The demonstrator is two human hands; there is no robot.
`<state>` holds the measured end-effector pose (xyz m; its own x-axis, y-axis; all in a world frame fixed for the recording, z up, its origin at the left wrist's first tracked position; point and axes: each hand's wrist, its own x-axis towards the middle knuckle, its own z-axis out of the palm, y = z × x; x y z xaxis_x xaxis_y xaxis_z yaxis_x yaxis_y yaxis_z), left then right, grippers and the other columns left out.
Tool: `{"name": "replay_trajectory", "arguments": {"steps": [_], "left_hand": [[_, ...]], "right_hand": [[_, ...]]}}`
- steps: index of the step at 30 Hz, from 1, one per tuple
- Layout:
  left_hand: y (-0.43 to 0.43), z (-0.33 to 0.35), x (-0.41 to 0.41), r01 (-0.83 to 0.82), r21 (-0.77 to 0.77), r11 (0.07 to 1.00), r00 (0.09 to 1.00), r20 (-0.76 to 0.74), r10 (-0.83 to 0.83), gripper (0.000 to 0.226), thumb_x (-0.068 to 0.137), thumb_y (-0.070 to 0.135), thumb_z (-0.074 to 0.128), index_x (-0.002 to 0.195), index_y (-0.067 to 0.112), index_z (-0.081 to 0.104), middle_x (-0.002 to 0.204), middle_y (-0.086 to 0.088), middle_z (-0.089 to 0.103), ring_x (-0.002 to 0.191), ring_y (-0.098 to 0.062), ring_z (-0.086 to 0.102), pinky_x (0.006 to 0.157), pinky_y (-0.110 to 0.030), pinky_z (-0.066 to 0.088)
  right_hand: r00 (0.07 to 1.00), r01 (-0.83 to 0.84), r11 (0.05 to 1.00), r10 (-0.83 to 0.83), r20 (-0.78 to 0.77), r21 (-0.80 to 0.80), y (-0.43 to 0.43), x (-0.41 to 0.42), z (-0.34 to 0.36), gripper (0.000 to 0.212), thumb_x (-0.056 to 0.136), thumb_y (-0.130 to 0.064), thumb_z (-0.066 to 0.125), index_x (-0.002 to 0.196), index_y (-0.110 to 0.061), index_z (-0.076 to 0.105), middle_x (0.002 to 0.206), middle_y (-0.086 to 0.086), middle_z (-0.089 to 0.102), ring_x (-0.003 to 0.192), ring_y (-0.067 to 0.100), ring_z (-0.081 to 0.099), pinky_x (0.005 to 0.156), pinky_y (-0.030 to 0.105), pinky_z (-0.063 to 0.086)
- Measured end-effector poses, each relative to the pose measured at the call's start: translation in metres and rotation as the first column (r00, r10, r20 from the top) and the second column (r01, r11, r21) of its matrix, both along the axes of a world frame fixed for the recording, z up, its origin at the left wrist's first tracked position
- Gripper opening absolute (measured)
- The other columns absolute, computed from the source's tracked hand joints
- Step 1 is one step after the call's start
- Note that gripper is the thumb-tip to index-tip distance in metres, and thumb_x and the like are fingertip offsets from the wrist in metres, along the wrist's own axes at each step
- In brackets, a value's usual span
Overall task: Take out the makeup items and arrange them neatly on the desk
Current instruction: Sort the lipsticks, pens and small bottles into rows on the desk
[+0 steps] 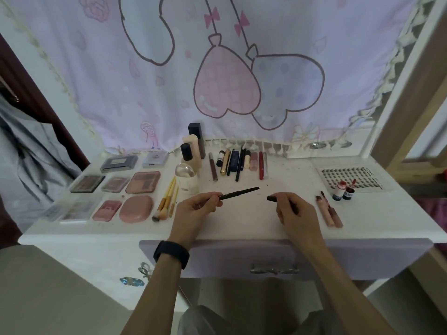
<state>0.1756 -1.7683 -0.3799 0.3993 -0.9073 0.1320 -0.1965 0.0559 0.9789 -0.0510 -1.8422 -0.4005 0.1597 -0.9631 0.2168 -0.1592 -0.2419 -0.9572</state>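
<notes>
My left hand (pixel 196 209) pinches a thin black pencil (pixel 239 192) above the middle of the white desk (pixel 242 226), its free end pointing right. A small gap away, my right hand (pixel 294 211) grips a short black cap or pen piece (pixel 272 198). Several pens, pencils and tubes (pixel 238 163) lie in a row at the back centre. Several palettes and compacts (pixel 116 189) lie in rows on the left, with makeup brushes (pixel 167 201) beside them.
Bottles (pixel 193 148) and a clear dome (pixel 185 171) stand at the back centre. On the right lie a lash tray (pixel 350 177), two small bottles (pixel 343 193) and two lip tubes (pixel 329 212). A shut drawer (pixel 273 259) sits under the front edge. A cloth (pixel 217 68) hangs behind.
</notes>
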Motion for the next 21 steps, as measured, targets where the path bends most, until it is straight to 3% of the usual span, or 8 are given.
{"name": "replay_trajectory", "arguments": {"steps": [4, 9, 12, 15, 17, 18, 21], "left_hand": [[0.000, 0.000, -0.005, -0.006, -0.007, 1.000, 1.000, 0.019, 0.006, 0.014, 0.094, 0.020, 0.066, 0.100, 0.028, 0.076, 0.090, 0.008, 0.076, 0.079, 0.001, 0.062, 0.073, -0.005, 0.045], [-0.005, 0.004, -0.010, -0.067, 0.040, 0.997, 0.998, 0.011, 0.067, 0.014, 0.095, 0.018, 0.064, 0.103, 0.026, 0.072, 0.093, 0.009, 0.075, 0.084, -0.007, 0.065, 0.075, -0.012, 0.047], [-0.009, 0.006, -0.017, -0.098, 0.096, 0.991, 0.995, 0.043, 0.094, 0.010, 0.098, 0.023, 0.059, 0.105, 0.023, 0.067, 0.090, 0.014, 0.074, 0.080, -0.006, 0.067, 0.073, -0.016, 0.047], [-0.014, 0.010, -0.024, -0.116, 0.133, 0.984, 0.993, 0.045, 0.111, 0.012, 0.100, 0.028, 0.056, 0.106, 0.021, 0.064, 0.090, 0.008, 0.074, 0.074, -0.005, 0.068, 0.075, -0.025, 0.054], [-0.019, 0.016, -0.029, -0.145, 0.156, 0.977, 0.985, -0.071, 0.157, 0.014, 0.100, 0.027, 0.056, 0.108, 0.019, 0.064, 0.095, 0.003, 0.075, 0.073, -0.006, 0.069, 0.075, -0.026, 0.053], [-0.022, 0.019, -0.031, -0.151, 0.175, 0.973, 0.962, -0.202, 0.185, 0.014, 0.100, 0.025, 0.057, 0.109, 0.018, 0.065, 0.097, 0.002, 0.075, 0.076, -0.010, 0.070, 0.073, -0.026, 0.052], [-0.031, 0.030, -0.047, -0.047, 0.220, 0.974, 0.773, -0.610, 0.175, 0.018, 0.097, 0.016, 0.060, 0.115, 0.014, 0.064, 0.100, 0.000, 0.077, 0.092, -0.020, 0.067, 0.074, -0.033, 0.050]], "right_hand": [[0.998, -0.005, 1.000, 0.004, 0.068, 0.016, 0.001, -0.001, 0.003, 0.022, 0.103, -0.024, 0.051, 0.099, -0.031, 0.072, 0.076, -0.009, 0.069, 0.060, 0.002, 0.056, 0.058, 0.017, 0.048], [0.997, -0.030, 1.000, 0.030, 0.068, 0.000, 0.001, -0.001, 0.005, 0.023, 0.104, -0.020, 0.051, 0.106, -0.032, 0.071, 0.087, -0.013, 0.072, 0.065, 0.003, 0.061, 0.065, 0.018, 0.052], [0.998, -0.045, 0.999, 0.045, 0.045, -0.002, 0.003, -0.001, 0.005, 0.025, 0.104, -0.017, 0.048, 0.107, -0.033, 0.067, 0.090, -0.014, 0.071, 0.066, 0.005, 0.063, 0.065, 0.018, 0.052], [0.997, -0.059, 0.998, 0.056, 0.061, 0.039, 0.003, -0.002, 0.006, 0.021, 0.106, -0.017, 0.044, 0.105, -0.027, 0.062, 0.088, -0.010, 0.072, 0.064, 0.009, 0.064, 0.061, 0.021, 0.052], [0.992, -0.087, 0.992, 0.078, 0.097, 0.088, 0.002, -0.002, 0.008, 0.017, 0.107, -0.017, 0.041, 0.106, -0.021, 0.058, 0.086, -0.004, 0.073, 0.063, 0.013, 0.064, 0.060, 0.024, 0.053], [0.987, -0.115, 0.986, 0.100, 0.122, 0.121, 0.004, -0.002, 0.011, 0.014, 0.107, -0.017, 0.041, 0.108, -0.018, 0.055, 0.087, -0.001, 0.074, 0.063, 0.015, 0.064, 0.059, 0.025, 0.053], [0.962, -0.221, 0.957, 0.181, 0.205, 0.190, 0.009, -0.011, 0.021, 0.009, 0.107, -0.017, 0.040, 0.110, -0.013, 0.048, 0.092, 0.004, 0.076, 0.064, 0.022, 0.067, 0.059, 0.030, 0.055]]}}
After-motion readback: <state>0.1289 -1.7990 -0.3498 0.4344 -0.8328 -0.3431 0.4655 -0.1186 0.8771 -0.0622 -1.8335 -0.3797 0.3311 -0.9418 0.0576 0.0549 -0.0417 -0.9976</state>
